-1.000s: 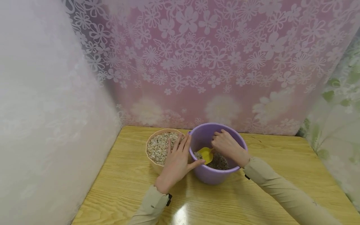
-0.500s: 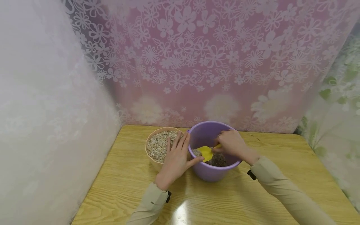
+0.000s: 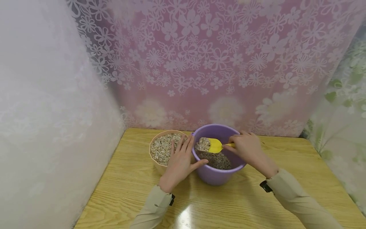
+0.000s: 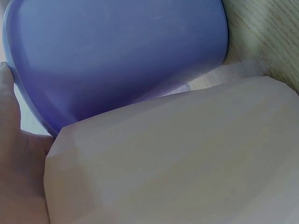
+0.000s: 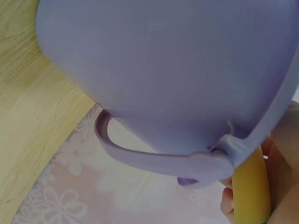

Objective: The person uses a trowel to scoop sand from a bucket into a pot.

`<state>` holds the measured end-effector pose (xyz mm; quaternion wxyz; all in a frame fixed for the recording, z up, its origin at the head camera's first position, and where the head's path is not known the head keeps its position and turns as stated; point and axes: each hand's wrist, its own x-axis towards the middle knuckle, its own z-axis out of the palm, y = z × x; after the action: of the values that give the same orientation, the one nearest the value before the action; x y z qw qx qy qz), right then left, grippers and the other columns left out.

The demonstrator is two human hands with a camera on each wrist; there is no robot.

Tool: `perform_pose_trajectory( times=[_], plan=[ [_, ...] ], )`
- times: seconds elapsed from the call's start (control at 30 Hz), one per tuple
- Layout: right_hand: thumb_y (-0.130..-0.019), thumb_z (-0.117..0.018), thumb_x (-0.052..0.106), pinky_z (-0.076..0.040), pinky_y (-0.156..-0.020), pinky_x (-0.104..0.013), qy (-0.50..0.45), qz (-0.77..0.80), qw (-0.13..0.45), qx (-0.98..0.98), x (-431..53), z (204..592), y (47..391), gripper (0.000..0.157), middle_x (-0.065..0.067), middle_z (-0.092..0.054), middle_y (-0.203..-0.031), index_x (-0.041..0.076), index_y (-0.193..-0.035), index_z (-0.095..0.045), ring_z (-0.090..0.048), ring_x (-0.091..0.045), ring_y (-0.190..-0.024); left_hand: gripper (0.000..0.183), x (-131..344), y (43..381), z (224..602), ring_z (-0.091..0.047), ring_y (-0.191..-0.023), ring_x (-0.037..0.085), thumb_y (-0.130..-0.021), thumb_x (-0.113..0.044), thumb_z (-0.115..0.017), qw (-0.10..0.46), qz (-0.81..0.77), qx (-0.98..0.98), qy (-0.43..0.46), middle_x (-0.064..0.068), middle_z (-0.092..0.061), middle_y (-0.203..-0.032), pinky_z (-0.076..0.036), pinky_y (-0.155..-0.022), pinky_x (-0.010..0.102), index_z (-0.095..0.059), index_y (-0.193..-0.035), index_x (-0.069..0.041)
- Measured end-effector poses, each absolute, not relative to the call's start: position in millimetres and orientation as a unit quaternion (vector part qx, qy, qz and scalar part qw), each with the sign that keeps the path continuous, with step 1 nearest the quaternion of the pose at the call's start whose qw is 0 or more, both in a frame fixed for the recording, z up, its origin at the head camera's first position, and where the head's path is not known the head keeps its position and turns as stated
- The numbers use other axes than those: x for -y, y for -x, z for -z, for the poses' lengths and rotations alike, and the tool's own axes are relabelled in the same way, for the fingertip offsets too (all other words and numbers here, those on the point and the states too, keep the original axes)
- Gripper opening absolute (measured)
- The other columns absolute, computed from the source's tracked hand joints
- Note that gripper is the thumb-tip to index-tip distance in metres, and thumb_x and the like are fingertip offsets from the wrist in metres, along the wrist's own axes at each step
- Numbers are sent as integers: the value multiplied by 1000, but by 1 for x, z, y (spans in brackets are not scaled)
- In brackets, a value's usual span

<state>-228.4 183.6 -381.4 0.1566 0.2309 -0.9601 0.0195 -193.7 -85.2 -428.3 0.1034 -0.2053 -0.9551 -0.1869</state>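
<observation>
My right hand (image 3: 248,149) grips the handle of a yellow scoop (image 3: 216,146) over the mouth of a purple bucket (image 3: 214,177). Pale, gravel-like grains (image 3: 204,144) lie on the scoop's blade, which points left. In the right wrist view the yellow handle (image 5: 251,191) shows beside the bucket's rim. Darker-looking grains (image 3: 218,161) cover the bucket's bottom. My left hand (image 3: 178,165) rests, fingers straight and spread, across the adjoining rims of the bucket and a peach tub (image 3: 158,167). That tub holds pale grains (image 3: 161,149) almost to its rim.
Both containers stand side by side on a wooden table (image 3: 128,190), close to its back edge. A pink flowered curtain (image 3: 186,63) hangs behind, with a pale wall covering (image 3: 51,111) at the left. The bucket's carrying handle (image 5: 145,160) hangs on its far side.
My right hand has risen and moved right, lifting the scoop with grains on it from inside the bucket. The left hand stays where it was.
</observation>
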Motion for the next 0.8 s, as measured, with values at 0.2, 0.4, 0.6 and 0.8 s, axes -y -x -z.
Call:
perform_pose_trajectory(
  times=[0.2, 0.4, 0.6, 0.8],
  plan=[
    [-88, -76, 45, -54, -66, -43, -202, -23, 173, 964, -186, 378, 217, 30, 2, -73, -76, 17, -78, -74, -65, -29, -85, 106, 86, 193, 427, -10, -157, 30, -89, -80, -44, 105, 185, 955, 206, 4, -16, -169, -6, -122, 64, -16, -164, -12],
    [-88, -76, 47, -52, -59, -36, -192, -32, 198, 961, -189, 378, 208, 31, 2, -73, -79, 16, -81, -75, -66, -26, -78, 106, 86, 193, 429, -11, -157, 31, -89, -81, -42, 105, 187, 955, 206, 5, -17, -169, -7, -123, 64, -16, -164, -12],
    [-86, -77, 47, -45, -50, -31, -189, -33, 214, 958, -191, 378, 203, 31, 2, -73, -78, 16, -81, -76, -63, -23, -70, 106, 85, 193, 428, -9, -157, 29, -89, -81, -43, 104, 186, 955, 204, 4, -16, -169, -6, -123, 63, -17, -164, -11],
    [-85, -77, 48, -39, -43, -28, -182, -36, 202, 962, -189, 371, 200, 32, 1, -71, -73, 16, -80, -76, -57, -19, -57, 106, 85, 194, 427, -8, -157, 29, -89, -82, -41, 98, 177, 958, 203, 3, -15, -169, -5, -123, 63, -17, -164, -11]
  ],
)
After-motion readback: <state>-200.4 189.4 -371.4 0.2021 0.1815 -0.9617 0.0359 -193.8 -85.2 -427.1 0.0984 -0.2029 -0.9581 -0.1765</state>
